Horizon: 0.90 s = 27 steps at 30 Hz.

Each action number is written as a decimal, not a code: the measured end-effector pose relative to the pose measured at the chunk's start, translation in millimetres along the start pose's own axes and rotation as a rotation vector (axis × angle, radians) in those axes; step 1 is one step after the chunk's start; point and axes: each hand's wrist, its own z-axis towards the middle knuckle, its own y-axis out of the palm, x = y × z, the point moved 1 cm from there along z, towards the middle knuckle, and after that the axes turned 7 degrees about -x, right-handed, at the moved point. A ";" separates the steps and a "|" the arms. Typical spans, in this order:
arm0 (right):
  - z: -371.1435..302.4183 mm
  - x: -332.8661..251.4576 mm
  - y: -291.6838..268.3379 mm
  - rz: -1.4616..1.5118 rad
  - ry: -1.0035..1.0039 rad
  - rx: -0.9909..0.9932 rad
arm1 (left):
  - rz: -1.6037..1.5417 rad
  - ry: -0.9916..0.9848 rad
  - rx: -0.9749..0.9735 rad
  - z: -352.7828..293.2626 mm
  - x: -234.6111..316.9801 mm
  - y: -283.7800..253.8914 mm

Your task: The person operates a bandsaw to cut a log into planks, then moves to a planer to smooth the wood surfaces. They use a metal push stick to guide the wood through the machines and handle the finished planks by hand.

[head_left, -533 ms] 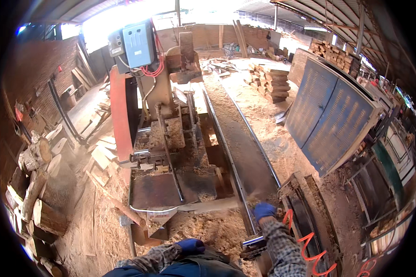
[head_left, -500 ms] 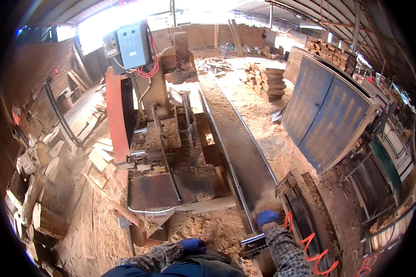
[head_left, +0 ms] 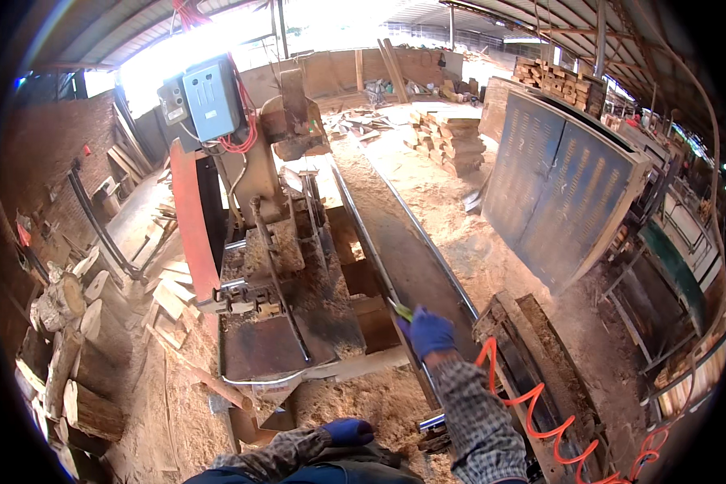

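- Gripping a green tool, the head view's right hand wraps round it near the metal rail, apparently keeping its tip forward.
- Orange coiled hose hangs slack, presumably for reach.
- Left hand rests by the lap; cannot tell its grip.

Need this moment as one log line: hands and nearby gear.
right hand: gripping green tool, by left rail | left hand: low in frame, grip unclear | orange hose: coiled, beside right forearm
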 end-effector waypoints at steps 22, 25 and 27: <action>207.1 -105.3 -8.8 0.231 -0.120 -0.116 | -1.636 -0.025 0.876 -5.6 -166.2 -201.3; 191.1 -86.0 9.3 0.250 -0.036 -0.175 | -1.818 -0.059 0.807 18.7 -205.8 -196.3; 181.4 -82.0 20.7 0.267 -0.009 -0.203 | -1.802 -0.154 0.818 21.7 -217.6 -188.9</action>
